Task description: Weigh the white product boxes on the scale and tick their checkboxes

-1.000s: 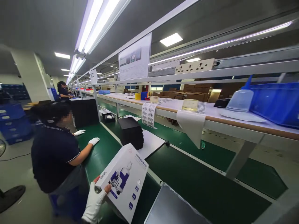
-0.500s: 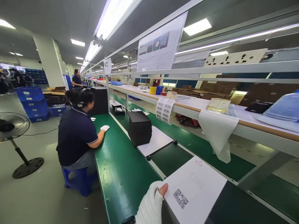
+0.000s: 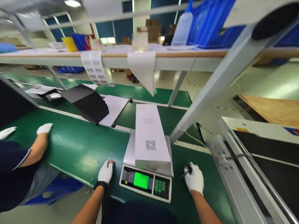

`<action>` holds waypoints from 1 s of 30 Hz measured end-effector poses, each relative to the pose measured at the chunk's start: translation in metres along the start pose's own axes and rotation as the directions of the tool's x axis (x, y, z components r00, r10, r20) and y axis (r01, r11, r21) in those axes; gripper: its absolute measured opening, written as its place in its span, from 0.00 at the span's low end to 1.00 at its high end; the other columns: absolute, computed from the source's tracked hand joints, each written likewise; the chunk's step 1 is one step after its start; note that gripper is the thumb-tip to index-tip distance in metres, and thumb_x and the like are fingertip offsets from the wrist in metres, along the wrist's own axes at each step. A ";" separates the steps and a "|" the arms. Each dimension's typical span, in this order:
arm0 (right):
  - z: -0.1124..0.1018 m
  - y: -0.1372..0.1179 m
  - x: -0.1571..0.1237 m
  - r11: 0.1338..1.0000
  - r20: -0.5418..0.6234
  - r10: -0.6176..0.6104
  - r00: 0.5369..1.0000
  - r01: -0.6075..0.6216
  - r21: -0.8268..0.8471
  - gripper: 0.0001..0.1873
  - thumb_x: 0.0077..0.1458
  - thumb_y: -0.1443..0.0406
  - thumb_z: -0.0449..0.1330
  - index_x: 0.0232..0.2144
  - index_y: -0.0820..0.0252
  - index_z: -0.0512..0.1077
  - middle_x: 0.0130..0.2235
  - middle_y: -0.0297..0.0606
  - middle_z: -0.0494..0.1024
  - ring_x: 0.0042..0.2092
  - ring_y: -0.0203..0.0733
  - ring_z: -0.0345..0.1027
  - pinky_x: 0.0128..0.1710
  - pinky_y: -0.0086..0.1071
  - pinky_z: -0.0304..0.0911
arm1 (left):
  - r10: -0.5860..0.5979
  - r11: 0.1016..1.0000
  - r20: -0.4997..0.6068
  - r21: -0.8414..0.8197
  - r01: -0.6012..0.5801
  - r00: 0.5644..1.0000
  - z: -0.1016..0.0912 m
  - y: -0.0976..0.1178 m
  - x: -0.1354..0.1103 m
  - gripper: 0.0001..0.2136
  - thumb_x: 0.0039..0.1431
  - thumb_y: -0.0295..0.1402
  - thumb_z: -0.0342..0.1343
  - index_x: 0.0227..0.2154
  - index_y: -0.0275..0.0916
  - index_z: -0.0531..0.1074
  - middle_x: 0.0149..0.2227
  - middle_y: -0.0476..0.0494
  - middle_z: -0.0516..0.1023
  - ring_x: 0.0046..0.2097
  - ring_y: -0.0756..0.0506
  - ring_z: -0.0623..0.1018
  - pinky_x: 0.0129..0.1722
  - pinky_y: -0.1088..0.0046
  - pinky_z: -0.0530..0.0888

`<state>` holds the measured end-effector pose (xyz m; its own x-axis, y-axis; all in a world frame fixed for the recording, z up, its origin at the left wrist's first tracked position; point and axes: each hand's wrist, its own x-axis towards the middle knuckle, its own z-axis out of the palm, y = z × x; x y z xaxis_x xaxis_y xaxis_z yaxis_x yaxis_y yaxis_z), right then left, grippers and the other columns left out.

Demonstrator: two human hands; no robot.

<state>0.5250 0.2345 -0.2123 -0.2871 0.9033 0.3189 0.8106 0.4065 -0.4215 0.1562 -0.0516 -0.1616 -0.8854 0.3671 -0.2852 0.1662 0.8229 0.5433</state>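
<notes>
Head view. White box (image 3: 149, 137) lies flat on the pan of the scale (image 3: 146, 180), QR-code face up, long side running away from the wearer; it sits between the two hands, up and inward from each, touching neither. Scale display lit green, digits too small to read.

Left hand (image 3: 106, 171), white glove with bare fingertips, rests flat on the green belt (image 3: 77, 146) just left of the scale, fingers loosely spread, holding nothing.

Right hand (image 3: 194, 179), also gloved, rests on the belt just right of the scale, fingers curled round a small dark object (image 3: 188, 169); looks like a pen or marker, cannot tell for sure.

Far left of the left hand: a co-worker's gloved hand (image 3: 44, 128) on the belt. Beyond it, black stack (image 3: 90, 104).

Judgement: weighing step, box set down and released. Next calls for a reading of the display, then both hands onto the box edges to lift it clear.
</notes>
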 end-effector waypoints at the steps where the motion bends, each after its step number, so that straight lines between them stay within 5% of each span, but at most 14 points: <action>1: 0.003 0.002 -0.003 1.000 0.007 0.002 1.000 -0.002 -0.010 0.17 0.58 0.59 0.49 0.39 0.64 0.74 0.40 0.53 0.72 0.42 0.61 0.68 0.43 0.48 0.66 | 0.000 1.000 0.026 0.027 -0.001 1.000 0.004 -0.007 0.000 0.19 0.68 0.43 0.39 0.38 0.40 0.73 0.37 0.39 0.81 0.43 0.38 0.80 0.44 0.65 0.73; 9: 0.009 0.001 -0.010 0.999 0.023 0.045 0.999 -0.045 -0.006 0.16 0.58 0.59 0.50 0.40 0.63 0.73 0.45 0.53 0.72 0.43 0.59 0.66 0.46 0.46 0.62 | -0.024 0.990 0.066 0.137 0.015 0.998 0.027 -0.033 0.003 0.20 0.68 0.44 0.38 0.39 0.41 0.74 0.40 0.37 0.81 0.43 0.36 0.80 0.42 0.63 0.72; 16: -0.007 -0.009 0.002 0.862 0.126 0.420 0.899 -0.438 0.254 0.20 0.55 0.54 0.52 0.40 0.61 0.74 0.36 0.47 0.76 0.39 0.57 0.70 0.40 0.42 0.65 | -0.027 0.994 0.048 0.107 0.022 0.998 0.030 -0.037 0.007 0.20 0.68 0.46 0.39 0.40 0.41 0.74 0.42 0.36 0.82 0.43 0.35 0.79 0.42 0.62 0.72; 21: -0.026 -0.042 0.020 0.795 0.120 0.431 0.894 -0.439 0.418 0.30 0.59 0.48 0.47 0.50 0.63 0.72 0.40 0.46 0.79 0.39 0.51 0.73 0.40 0.38 0.67 | -0.027 0.998 0.046 0.056 0.024 0.999 0.028 -0.037 0.006 0.20 0.66 0.47 0.40 0.36 0.43 0.74 0.38 0.37 0.82 0.42 0.34 0.79 0.42 0.61 0.72; 26: -0.050 -0.091 0.048 0.761 0.088 0.375 0.923 -0.361 0.540 0.36 0.58 0.38 0.48 0.35 0.64 0.76 0.27 0.43 0.74 0.31 0.49 0.68 0.30 0.36 0.62 | -0.026 0.998 0.028 -0.054 0.028 0.999 0.024 -0.034 0.001 0.18 0.65 0.48 0.43 0.34 0.43 0.73 0.37 0.39 0.82 0.41 0.35 0.80 0.43 0.60 0.73; 30: -0.064 -0.123 0.065 0.636 0.108 0.312 0.944 -0.292 0.715 0.32 0.56 0.39 0.56 0.35 0.63 0.75 0.27 0.39 0.74 0.26 0.43 0.64 0.26 0.33 0.58 | 0.003 0.977 0.004 -0.212 -0.002 1.000 0.018 -0.025 0.000 0.20 0.64 0.49 0.43 0.37 0.41 0.74 0.35 0.40 0.82 0.37 0.39 0.80 0.41 0.62 0.75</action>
<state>0.4397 0.2347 -0.0851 -0.0732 0.9942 0.0782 0.2344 0.0934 -0.9676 0.1597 -0.0643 -0.1897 -0.8834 0.3708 -0.2867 0.0718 0.7115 0.6990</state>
